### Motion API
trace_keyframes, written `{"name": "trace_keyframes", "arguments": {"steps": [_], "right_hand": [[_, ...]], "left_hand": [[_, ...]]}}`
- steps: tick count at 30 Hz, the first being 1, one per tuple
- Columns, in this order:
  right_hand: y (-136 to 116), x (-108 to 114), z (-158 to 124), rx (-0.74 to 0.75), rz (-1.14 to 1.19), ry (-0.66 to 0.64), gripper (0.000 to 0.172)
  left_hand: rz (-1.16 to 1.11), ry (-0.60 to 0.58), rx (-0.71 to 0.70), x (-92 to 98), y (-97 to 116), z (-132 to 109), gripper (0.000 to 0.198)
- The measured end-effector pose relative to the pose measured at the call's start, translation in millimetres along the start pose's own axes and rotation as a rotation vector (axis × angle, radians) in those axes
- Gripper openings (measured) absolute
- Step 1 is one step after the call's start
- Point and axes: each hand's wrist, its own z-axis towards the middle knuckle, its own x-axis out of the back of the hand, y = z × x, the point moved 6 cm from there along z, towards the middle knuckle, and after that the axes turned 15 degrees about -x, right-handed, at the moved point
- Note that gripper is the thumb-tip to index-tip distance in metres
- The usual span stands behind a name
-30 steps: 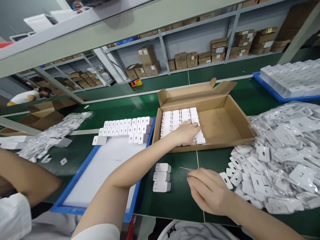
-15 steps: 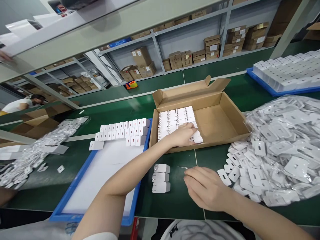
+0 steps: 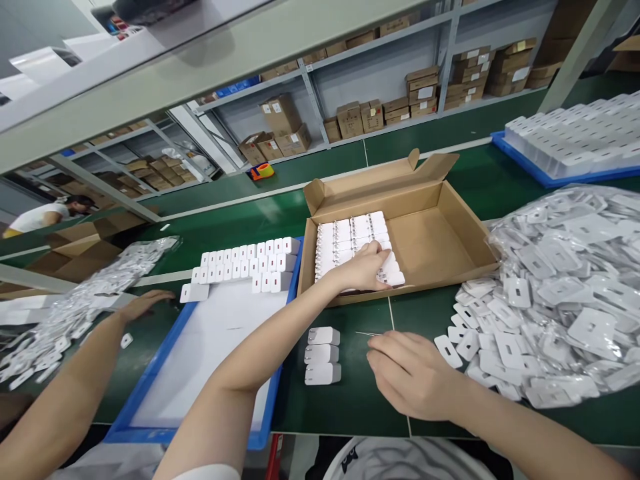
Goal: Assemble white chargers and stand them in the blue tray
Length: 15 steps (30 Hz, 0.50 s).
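My left hand [image 3: 367,268] reaches into the open cardboard box [image 3: 445,230] and curls its fingers over a white charger at the near end of the rows of chargers [image 3: 350,232] packed there. My right hand [image 3: 413,373] rests palm down on the green table, fingers loosely spread and holding nothing. A thin sliver [image 3: 367,333] lies by its fingertips. Three white chargers [image 3: 323,355] are stacked in a column just left of it. The heap of bagged chargers [image 3: 560,293] lies at its right.
A blue tray [image 3: 200,353] with rows of white chargers [image 3: 250,261] sits left of the box. A co-worker's hand [image 3: 145,303] lies at the tray's left by a pile of plastic bags [image 3: 75,303]. Another full blue tray [image 3: 575,143] stands back right. Shelves of cartons lie behind.
A co-worker's arm has come in at the left, its hand now by the blue tray. My left hand's fingers have curled on the chargers in the box. My right hand has barely moved.
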Motion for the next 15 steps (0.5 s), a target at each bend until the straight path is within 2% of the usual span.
{"name": "trace_keyframes", "arguments": {"steps": [5, 11, 15], "right_hand": [[-1, 1, 0, 0.004, 0.005, -0.002, 0.014], [0, 1, 1, 0.003, 0.025, -0.01, 0.015], [0, 1, 1, 0.02, 0.01, -0.008, 0.014]], "left_hand": [[0.003, -0.051, 0.009, 4.0, 6, 3, 0.061], [0.059, -0.108, -0.005, 8.6, 12, 8, 0.073], [0.095, -0.116, -0.01, 13.4, 14, 11, 0.068]]}}
